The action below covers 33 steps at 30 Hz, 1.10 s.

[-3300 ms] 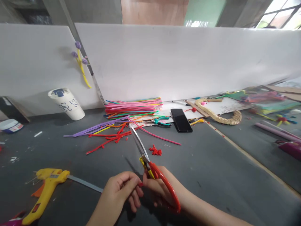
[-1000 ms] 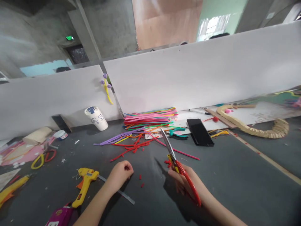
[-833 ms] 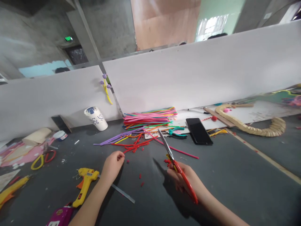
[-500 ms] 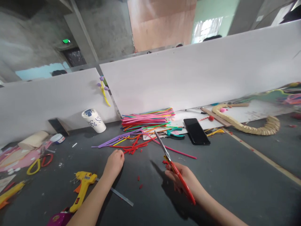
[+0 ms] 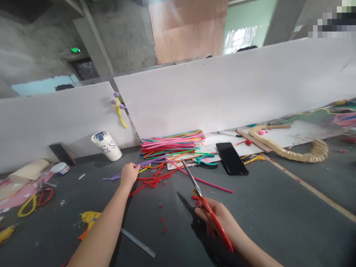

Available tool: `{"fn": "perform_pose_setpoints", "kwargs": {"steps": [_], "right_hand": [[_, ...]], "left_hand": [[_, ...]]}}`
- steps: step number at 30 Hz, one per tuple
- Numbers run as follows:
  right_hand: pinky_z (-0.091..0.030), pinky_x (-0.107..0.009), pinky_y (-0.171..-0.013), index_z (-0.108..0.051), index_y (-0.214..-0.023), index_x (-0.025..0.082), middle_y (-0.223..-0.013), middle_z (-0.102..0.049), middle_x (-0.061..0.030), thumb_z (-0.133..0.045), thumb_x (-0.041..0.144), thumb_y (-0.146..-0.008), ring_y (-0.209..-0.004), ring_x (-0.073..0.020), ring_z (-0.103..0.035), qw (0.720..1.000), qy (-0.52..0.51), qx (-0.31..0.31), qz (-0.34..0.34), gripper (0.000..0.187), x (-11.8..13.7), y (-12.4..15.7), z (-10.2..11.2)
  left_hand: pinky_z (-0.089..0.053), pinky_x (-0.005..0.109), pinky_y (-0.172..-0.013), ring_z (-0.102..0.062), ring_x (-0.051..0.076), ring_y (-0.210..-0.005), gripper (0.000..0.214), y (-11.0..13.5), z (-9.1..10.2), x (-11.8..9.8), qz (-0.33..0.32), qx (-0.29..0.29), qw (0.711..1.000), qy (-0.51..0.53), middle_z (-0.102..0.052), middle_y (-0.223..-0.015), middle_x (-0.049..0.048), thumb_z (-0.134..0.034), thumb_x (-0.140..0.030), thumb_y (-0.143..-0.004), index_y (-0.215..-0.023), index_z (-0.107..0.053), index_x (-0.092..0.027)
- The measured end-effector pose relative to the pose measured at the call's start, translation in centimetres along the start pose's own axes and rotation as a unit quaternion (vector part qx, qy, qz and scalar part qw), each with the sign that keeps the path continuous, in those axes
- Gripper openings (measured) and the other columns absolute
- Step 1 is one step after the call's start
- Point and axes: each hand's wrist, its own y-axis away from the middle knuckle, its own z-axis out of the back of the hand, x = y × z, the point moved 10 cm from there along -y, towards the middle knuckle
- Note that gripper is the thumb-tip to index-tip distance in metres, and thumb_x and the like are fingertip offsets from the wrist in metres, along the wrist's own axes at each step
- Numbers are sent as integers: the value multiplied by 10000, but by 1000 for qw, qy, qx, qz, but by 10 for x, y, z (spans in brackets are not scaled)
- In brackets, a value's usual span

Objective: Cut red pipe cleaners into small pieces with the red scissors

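Observation:
My right hand (image 5: 215, 218) grips red-handled scissors (image 5: 207, 209), their blades closed and pointing up and away over the dark table (image 5: 278, 222). My left hand (image 5: 128, 175) reaches forward to the loose pipe cleaners, with its fingers curled at the purple ones (image 5: 125, 172), beside the red ones (image 5: 151, 181). I cannot see whether it holds one. Behind lies a stacked bundle of coloured pipe cleaners (image 5: 171, 142). Small red cut bits (image 5: 162, 224) are scattered between my hands.
A black phone (image 5: 231, 158) and teal pliers (image 5: 204, 159) lie right of the bundle. A white paper cup (image 5: 106, 145) leans on the white divider (image 5: 222, 96). A yellow glue gun (image 5: 87, 218) sits by my left forearm. Yellow-red scissors (image 5: 35, 196) lie far left. A clothespin arc (image 5: 292, 152) curves at right.
My left hand has moved from near my right hand forward to the loose pipe cleaners. The right hand keeps the scissors, blades closed. The camera has tilted up.

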Motion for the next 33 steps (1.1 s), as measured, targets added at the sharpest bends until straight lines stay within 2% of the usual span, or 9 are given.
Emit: {"fn": "perform_pose_setpoints", "kwargs": {"steps": [5, 9, 13, 16, 18, 21, 24, 28, 33], "right_hand": [[-279, -152, -312, -372, -617, 184, -429, -317, 96, -487, 291, -703, -311, -43, -365, 1000, 13, -4, -3, 179, 2, 0, 3], [-296, -150, -326, -364, -610, 181, -439, -323, 92, -476, 278, -709, -318, -43, -390, 1000, 13, -1, -4, 178, 3, -1, 3], [-301, -148, -314, -361, -618, 181, -448, -327, 91, -472, 285, -711, -311, -43, -388, 1000, 11, 4, -19, 178, 1, -1, 2], [-294, -142, -307, -370, -640, 182, -450, -333, 90, -460, 293, -724, -310, -44, -391, 1000, 7, 1, -26, 166, -1, -2, 3], [-288, -138, -303, -389, -661, 179, -448, -342, 88, -455, 294, -730, -310, -45, -394, 1000, 9, -2, -28, 150, -4, -2, 3], [-290, -135, -305, -408, -670, 173, -450, -359, 83, -465, 283, -724, -314, -44, -400, 1000, 15, -1, -20, 135, -4, -3, 3], [-297, -136, -304, -413, -671, 169, -458, -354, 85, -476, 278, -713, -309, -36, -382, 1000, 14, -2, -18, 132, -3, -3, 3], [-300, -137, -298, -410, -684, 171, -461, -333, 92, -483, 291, -708, -307, -36, -371, 1000, 11, -8, -23, 143, -3, -4, 5], [-329, -156, -312, -372, -647, 181, -464, -326, 92, -470, 296, -713, -306, -40, -371, 1000, -11, 4, -17, 164, -1, -3, 5]], "left_hand": [[-460, 379, -752, -543, 190, -920, 292, -10, -6, -1, 2, 14, 1000, 7, -528, -1102, 74, -486, -278, -803, -1079, -503, -181], [-464, 392, -741, -549, 188, -898, 302, -1, -1, -13, -14, 33, 999, 37, -534, -1087, 78, -478, -283, -807, -1082, -496, -161], [-459, 251, -559, -600, 145, -609, 143, 47, -20, -49, -83, 173, 977, 96, -626, -636, 2, -489, -237, -752, -770, -602, -151], [-422, 201, -452, -597, 131, -512, 68, 94, -38, -75, -132, 286, 942, 120, -629, -547, -33, -614, -216, -609, -656, -622, -168], [-409, 199, -425, -593, 132, -490, 96, 103, -42, -82, -146, 307, 933, 117, -636, -544, -27, -623, -251, -601, -648, -634, -168], [-437, 227, -493, -609, 142, -584, 199, 75, -35, -78, -133, 239, 958, 91, -656, -683, 21, -471, -253, -750, -835, -616, -146], [-459, 310, -694, -593, 175, -779, 207, 38, -32, -71, -123, 161, 978, 37, -630, -872, 81, -488, -238, -780, -918, -587, -119], [-464, 400, -747, -545, 186, -908, 314, 24, -37, -75, -162, 121, 979, -6, -521, -1111, 77, -478, -288, -808, -1098, -485, -169], [-434, 321, -704, -564, 173, -779, 156, 32, -25, -86, -201, 69, 977, -28, -600, -825, 52, -433, -214, -808, -823, -577, -153]]}}
